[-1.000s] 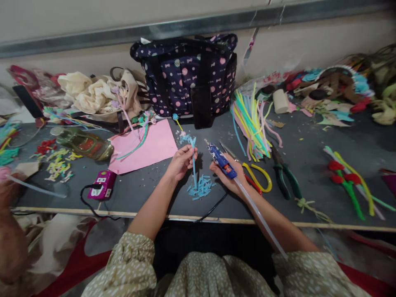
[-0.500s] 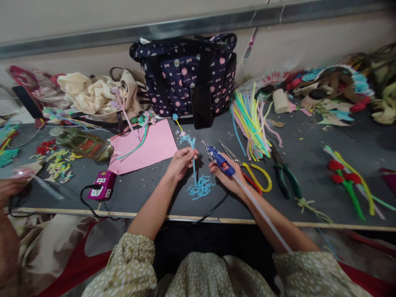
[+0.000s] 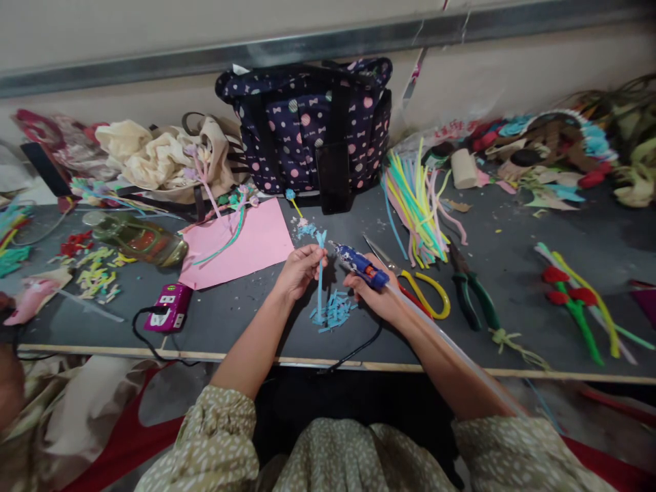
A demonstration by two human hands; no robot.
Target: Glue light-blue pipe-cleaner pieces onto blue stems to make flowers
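Between the fingertips of my left hand [image 3: 303, 272] is a blue pipe cleaner [image 3: 320, 290], held upright with short blue pieces spread at its top. My right hand [image 3: 372, 290] is wrapped round a blue glue gun [image 3: 359, 265], its nozzle pointing left, close to the pipe cleaner's upper end. A long clear glue stick [image 3: 441, 335] runs out of the gun's back along my right forearm. Below my hands lies a pile of short blue pieces [image 3: 335, 312]. More blue bits [image 3: 306, 231] lie just beyond my left hand.
Scissors [image 3: 425, 290] and green-handled pliers [image 3: 474, 294] lie right of my right hand, near a pipe cleaner bundle [image 3: 417, 205]. A patterned bag [image 3: 312, 130] with a phone [image 3: 334, 178] stands behind. Left are pink paper [image 3: 256, 246], a bottle [image 3: 136, 239] and a purple power adapter [image 3: 169, 307].
The glue gun's nozzle has shifted slightly left and down, toward the pipe cleaner. At the far left, another person's hand has drawn back from a pink glue gun now lying on the table.
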